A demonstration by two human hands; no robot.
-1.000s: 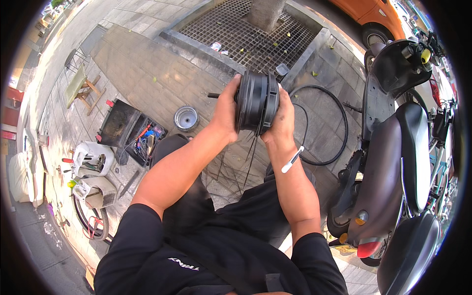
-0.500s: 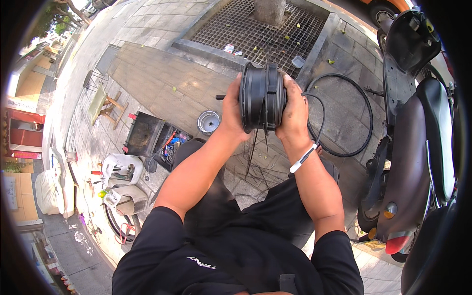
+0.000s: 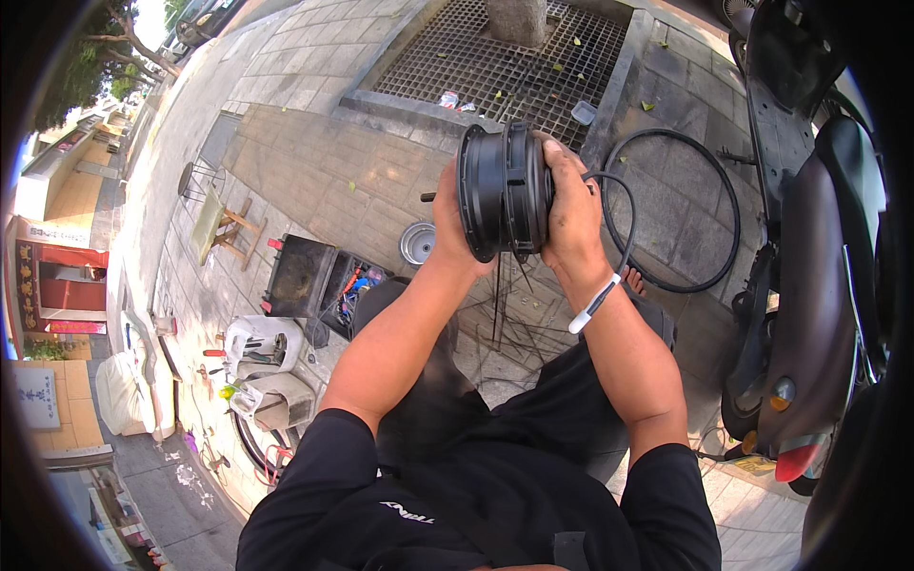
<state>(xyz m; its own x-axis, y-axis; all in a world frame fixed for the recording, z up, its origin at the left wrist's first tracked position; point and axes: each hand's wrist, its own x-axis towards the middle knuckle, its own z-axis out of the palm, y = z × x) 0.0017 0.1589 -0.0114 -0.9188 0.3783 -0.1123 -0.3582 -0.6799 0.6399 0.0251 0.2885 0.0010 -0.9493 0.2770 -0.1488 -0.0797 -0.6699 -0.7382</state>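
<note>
- Paving (image 3: 314, 162) runs wide between the kerb (image 3: 409, 108) and a stool (image 3: 208, 228).
- Left hand (image 3: 451, 221) and right hand (image 3: 574, 207) are clamped on a black hub (image 3: 503, 190), one each side, raised above the ground.
- Rods (image 3: 500, 314) lie scattered below it.
- Left of the hub: a bowl (image 3: 417, 246), then a toolbox (image 3: 300, 274).
- Rightward, a black ring (image 3: 737, 214) lies flat; a scooter (image 3: 809, 295) edges that side.

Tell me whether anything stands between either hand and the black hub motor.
Nothing visible does: the left hand and right hand hold the hub motor directly between them, one at each side.
</note>
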